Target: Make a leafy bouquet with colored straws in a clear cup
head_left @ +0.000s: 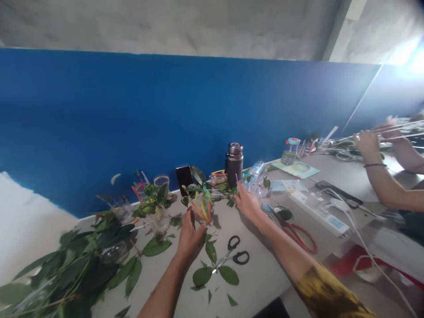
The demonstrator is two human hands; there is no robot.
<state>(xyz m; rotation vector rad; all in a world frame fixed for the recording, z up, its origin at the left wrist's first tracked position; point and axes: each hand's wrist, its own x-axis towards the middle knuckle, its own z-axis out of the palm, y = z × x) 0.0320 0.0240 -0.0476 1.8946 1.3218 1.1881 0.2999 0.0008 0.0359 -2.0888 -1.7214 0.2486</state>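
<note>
My left hand is closed around the side of a clear plastic cup. Orange and yellow straws and a leafy sprig stand in it. To the right, my right hand has its fingers curled near a leafy stem and a clear plastic bottle; what they pinch is too blurred to make out. Black-handled scissors lie open on the table between my forearms, among cut leaves.
A dark thermos and a phone stand by the blue wall. Leafy branches pile up at left. Red-handled scissors and a white power strip lie at right. Another person's arms hold thin white strips.
</note>
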